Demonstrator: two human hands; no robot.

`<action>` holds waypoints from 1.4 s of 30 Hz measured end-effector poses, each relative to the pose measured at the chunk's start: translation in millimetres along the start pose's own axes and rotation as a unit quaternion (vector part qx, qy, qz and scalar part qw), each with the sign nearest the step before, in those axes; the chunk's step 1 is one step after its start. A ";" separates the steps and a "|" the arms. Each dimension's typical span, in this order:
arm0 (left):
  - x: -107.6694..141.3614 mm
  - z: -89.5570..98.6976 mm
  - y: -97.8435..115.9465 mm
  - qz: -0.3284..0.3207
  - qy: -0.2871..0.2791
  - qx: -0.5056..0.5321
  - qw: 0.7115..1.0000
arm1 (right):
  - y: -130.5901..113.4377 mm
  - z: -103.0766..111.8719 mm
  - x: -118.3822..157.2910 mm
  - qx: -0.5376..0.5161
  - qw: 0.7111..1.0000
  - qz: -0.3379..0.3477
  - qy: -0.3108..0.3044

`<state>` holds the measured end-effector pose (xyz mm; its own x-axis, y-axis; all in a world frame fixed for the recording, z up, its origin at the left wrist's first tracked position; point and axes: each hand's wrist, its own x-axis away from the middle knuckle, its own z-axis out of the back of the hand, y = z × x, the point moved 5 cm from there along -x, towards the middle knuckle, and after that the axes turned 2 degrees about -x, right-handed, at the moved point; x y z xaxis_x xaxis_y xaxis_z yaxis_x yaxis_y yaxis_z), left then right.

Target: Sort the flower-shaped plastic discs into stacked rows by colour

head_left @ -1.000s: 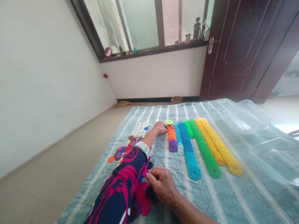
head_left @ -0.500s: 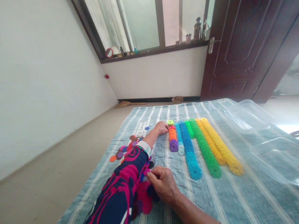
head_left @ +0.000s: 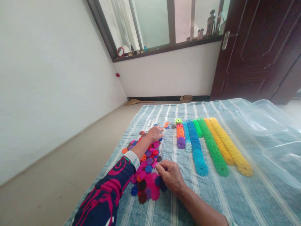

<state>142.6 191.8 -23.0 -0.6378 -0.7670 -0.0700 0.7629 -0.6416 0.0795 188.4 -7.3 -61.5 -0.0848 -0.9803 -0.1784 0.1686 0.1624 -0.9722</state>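
My left hand [head_left: 155, 133] reaches over the far end of a loose pile of flower-shaped plastic discs [head_left: 149, 160] in pink, purple, blue, red and brown. Its fingers are stretched out, with no disc visible in them. Just past the fingertips lie a few orange discs [head_left: 166, 123] and a dark disc [head_left: 173, 126]. My right hand [head_left: 172, 176] is closed in a pinch at the right side of the pile; what it holds, if anything, is hidden. To the right are overlapping rows: an orange row [head_left: 180, 131], a blue row [head_left: 194, 141], a green row [head_left: 213, 146] and a yellow row [head_left: 227, 144].
A striped blue-grey cloth [head_left: 188, 201] covers the surface beneath the discs. Clear plastic containers [head_left: 279, 153] stand at the right. Beyond the far edge are a cardboard box [head_left: 186, 98], a broom [head_left: 135, 102], a window sill with small items and a dark door [head_left: 254, 53].
My left hand has drawn back leftward from the far end of the orange row to the pile. A dark disc now lies beside that row. My right hand stays pinched; the view has shifted.
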 end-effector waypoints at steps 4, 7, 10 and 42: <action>32.9 -6.2 -1.1 -0.067 -0.014 0.002 0.998 | -0.1 1.9 2.1 -0.009 1.000 0.000 0.000; 52.3 -3.6 -10.1 -0.049 0.000 0.006 0.999 | -0.6 3.0 3.5 -0.013 1.000 -0.005 -0.004; 70.1 1.5 -21.3 -0.027 0.019 0.012 0.999 | -1.0 4.5 4.1 -0.016 1.000 -0.011 -0.006; 97.1 21.6 -0.7 0.194 -0.034 -0.001 0.980 | -1.4 14.1 -1.3 -0.060 0.998 -0.026 0.005</action>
<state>77.9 117.8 -8.3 -0.3043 -0.9520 0.0321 0.9499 -0.3008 0.0853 202.2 -7.9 -57.8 -0.0997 -0.9868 -0.1273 0.0443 0.1234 -0.9914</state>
